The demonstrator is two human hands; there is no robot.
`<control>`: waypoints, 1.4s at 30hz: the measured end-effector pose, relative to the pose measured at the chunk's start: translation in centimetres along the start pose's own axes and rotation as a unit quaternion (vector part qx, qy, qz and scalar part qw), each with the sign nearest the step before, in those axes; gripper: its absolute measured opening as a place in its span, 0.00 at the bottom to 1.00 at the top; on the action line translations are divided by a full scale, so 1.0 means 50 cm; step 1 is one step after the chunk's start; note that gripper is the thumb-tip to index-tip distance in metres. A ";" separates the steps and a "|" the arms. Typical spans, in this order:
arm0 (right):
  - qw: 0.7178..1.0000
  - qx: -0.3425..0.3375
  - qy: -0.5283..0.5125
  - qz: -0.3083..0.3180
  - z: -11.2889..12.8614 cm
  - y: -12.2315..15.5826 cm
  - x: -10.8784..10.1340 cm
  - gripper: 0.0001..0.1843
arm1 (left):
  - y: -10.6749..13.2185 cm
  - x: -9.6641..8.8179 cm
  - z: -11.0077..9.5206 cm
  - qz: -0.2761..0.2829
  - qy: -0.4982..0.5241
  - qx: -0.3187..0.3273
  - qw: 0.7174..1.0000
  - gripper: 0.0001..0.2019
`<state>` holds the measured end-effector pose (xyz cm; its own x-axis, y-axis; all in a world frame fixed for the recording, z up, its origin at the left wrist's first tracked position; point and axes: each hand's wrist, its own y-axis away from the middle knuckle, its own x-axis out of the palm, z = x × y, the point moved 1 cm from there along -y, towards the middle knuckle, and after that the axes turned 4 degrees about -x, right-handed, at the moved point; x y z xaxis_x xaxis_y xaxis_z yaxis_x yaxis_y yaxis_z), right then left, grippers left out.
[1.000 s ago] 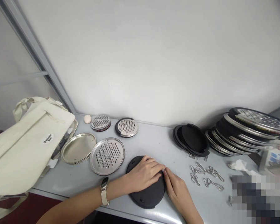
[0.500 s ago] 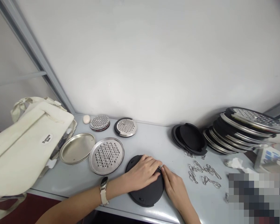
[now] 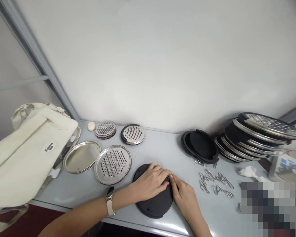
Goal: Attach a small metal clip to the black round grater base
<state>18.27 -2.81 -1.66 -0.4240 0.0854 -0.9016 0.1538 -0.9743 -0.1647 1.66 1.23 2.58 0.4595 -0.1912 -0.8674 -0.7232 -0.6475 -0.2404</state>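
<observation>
A black round plastic base [image 3: 156, 209] lies flat on the table in front of me, with small slots near its rim. My left hand [image 3: 153, 182] rests across its top and holds it down, fingers bent and pressed against the right part. At the right rim, my right hand [image 3: 184, 194] is closed, its thumb and fingertips pinched together beside my left fingertips. Whatever is between those right fingertips is too small and too covered to make out. Just left of the base lies a round metal grater plate [image 3: 112, 164] with raised holes.
Plain metal discs [image 3: 82, 157] lie beside a cream bag [image 3: 32, 154]. Small grater discs [image 3: 105, 129], a perforated disc [image 3: 133, 134] and a pale egg-shaped object [image 3: 91, 126] sit along the wall. Rightward are black bases [image 3: 203, 146], bent wire clips [image 3: 222, 191] and a tall grater stack [image 3: 259, 138].
Almost nothing differs. My right fingertips have shifted very slightly left at the base's rim, while my left hand stays in place.
</observation>
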 end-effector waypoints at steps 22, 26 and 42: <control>0.996 -0.019 -0.080 -0.031 -0.001 0.017 -0.002 0.14 | -0.003 -0.002 0.000 0.011 0.009 0.006 1.000 0.12; 0.996 -0.038 -0.075 -0.036 -0.006 0.019 -0.002 0.15 | -0.003 -0.005 -0.002 0.016 0.007 0.014 1.000 0.11; 0.997 -0.053 -0.043 -0.042 -0.005 0.016 -0.003 0.15 | -0.004 0.000 -0.001 0.002 0.025 -0.007 1.000 0.12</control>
<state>18.68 -3.53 -1.77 -0.5135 0.1428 -0.8461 0.2063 -0.9366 -0.2833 1.84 1.32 2.65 0.4817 -0.2307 -0.8455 -0.7178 -0.6574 -0.2296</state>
